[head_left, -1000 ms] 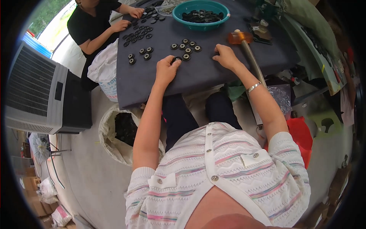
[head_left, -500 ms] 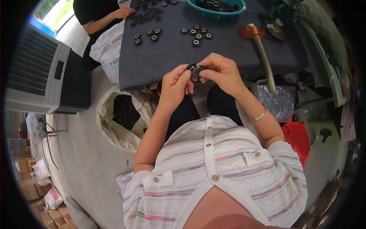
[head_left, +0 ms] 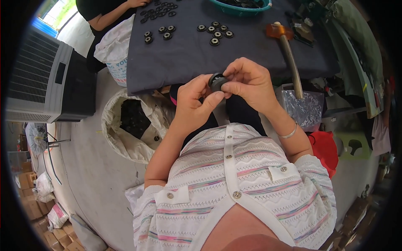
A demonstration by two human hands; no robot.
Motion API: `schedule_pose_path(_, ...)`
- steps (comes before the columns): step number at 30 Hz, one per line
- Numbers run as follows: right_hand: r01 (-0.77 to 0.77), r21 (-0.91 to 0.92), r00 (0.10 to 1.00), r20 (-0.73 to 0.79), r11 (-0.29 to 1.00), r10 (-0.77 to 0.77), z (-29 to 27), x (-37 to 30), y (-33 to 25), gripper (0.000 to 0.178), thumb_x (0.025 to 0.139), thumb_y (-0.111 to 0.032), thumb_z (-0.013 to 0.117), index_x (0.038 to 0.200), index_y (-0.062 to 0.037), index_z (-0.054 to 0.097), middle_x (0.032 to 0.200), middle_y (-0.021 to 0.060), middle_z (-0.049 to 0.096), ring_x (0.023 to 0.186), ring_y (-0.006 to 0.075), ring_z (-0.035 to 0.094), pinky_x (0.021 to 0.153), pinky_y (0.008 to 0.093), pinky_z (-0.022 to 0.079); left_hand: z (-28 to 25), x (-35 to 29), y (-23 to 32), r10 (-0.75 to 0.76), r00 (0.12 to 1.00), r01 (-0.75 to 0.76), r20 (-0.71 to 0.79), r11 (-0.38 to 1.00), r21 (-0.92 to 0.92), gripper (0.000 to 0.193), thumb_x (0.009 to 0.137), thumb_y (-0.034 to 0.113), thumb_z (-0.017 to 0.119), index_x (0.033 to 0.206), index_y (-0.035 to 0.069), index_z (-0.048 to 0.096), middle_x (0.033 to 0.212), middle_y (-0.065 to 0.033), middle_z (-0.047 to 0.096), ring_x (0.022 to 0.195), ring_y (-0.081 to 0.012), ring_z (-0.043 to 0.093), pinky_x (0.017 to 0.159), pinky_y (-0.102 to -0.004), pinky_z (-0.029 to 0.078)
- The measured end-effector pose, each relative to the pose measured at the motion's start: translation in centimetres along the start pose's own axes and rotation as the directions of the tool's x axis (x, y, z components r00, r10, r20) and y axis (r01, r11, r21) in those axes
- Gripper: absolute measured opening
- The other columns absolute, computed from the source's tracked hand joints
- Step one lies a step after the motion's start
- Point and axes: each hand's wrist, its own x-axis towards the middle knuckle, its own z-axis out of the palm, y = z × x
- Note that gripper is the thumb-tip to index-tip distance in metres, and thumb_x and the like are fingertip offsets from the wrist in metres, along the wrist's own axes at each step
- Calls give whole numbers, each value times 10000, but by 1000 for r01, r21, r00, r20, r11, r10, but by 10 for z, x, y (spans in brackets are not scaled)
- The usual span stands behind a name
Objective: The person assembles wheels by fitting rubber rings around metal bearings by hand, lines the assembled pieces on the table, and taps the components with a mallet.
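In front of my chest, just off the table's near edge, both hands hold a small black wheel-like piece [head_left: 217, 83] made of round, flanged discs stacked together. My left hand [head_left: 193, 103] grips its left side, fingers curled behind it and thumb below. Pinching the right side between thumb and fingers is my right hand [head_left: 250, 85]. Several black round pieces with metal-ringed centres [head_left: 215, 34] lie on the dark-covered table [head_left: 176, 58] beyond my hands, and a smaller group [head_left: 162, 34] sits to their left.
A mallet [head_left: 289, 58] with an orange head lies at the table's right, its handle over the edge. At the back stands a teal basin [head_left: 243, 11] of black parts. Below left is an open white sack [head_left: 113, 138]. Another person's arm [head_left: 111, 17] reaches in at far left.
The two black discs, tilted apart before, now sit stacked face to face between my hands. My left thumb has shifted lower. The view has shifted slightly, so the table sits higher.
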Motion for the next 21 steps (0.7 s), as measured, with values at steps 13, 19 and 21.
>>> schedule_pose_path(13, 208, -116, 965, 187, 971, -184, 10, -14, -10, 243, 763, 16, 680, 999, 34, 624, 925, 67, 574, 803, 106, 578, 697, 213, 480, -16, -9, 22, 331, 934, -356, 134, 836, 417, 129, 752, 114, 636, 822, 17, 588, 636, -54, 518, 468, -179, 488, 443, -270, 371)
schedule_pose_path(19, 258, -79, 950, 204, 963, -238, 19, -15, -16, 193, 752, 21, 690, 931, 57, 626, 847, 69, 584, 700, 113, 605, 608, 210, 494, -16, -14, 27, 460, 882, -459, 100, 791, 405, 106, 724, 113, 644, 720, 44, 564, 553, -31, 472, 437, -165, 455, 415, -277, 342)
schedule_pose_path(21, 273, -38, 932, 260, 961, -254, 19, -14, -18, 175, 764, 20, 682, 918, 73, 619, 821, 80, 580, 645, 111, 607, 561, 206, 495, -15, -13, 31, 490, 867, -482, 92, 775, 409, 112, 718, 113, 643, 705, 45, 556, 545, -30, 465, 424, -167, 441, 405, -281, 330)
